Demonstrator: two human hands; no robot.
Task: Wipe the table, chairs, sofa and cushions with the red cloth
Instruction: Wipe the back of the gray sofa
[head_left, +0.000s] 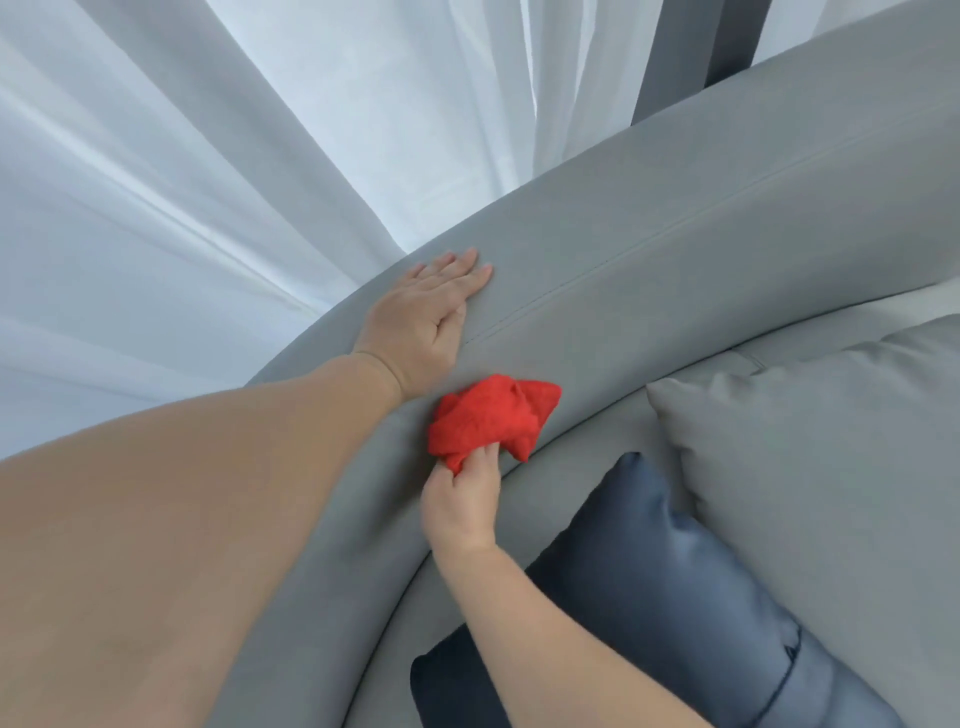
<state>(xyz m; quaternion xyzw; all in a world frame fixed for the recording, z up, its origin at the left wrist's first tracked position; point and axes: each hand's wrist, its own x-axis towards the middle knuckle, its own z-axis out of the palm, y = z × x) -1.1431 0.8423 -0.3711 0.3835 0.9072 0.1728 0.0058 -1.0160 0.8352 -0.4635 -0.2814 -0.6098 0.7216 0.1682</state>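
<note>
While we are wiping the sofa (675, 270), L hand (426, 332): lying flat, fingers straight, on its top.
R hand (460, 504): we are pinching red cloth (488, 415).
Red cloth: bunched against sofa, near L wrist.

The broad top of the grey sofa back (649, 249) lies bare from the middle of the view up to the far right, along its stitched seam. On the near side the left hand (431, 322) lies flat on that top, and its forearm crosses the back, closing the way leftward. The right hand (462, 506) grips the red cloth (491, 415) just below it, on the inner slope. A dark blue cushion (649, 571) sits just beside the right forearm, and a grey cushion (831, 467) leans behind it, covering the lower inner face. A white curtain (182, 182) hangs close along the outer edge.
</note>
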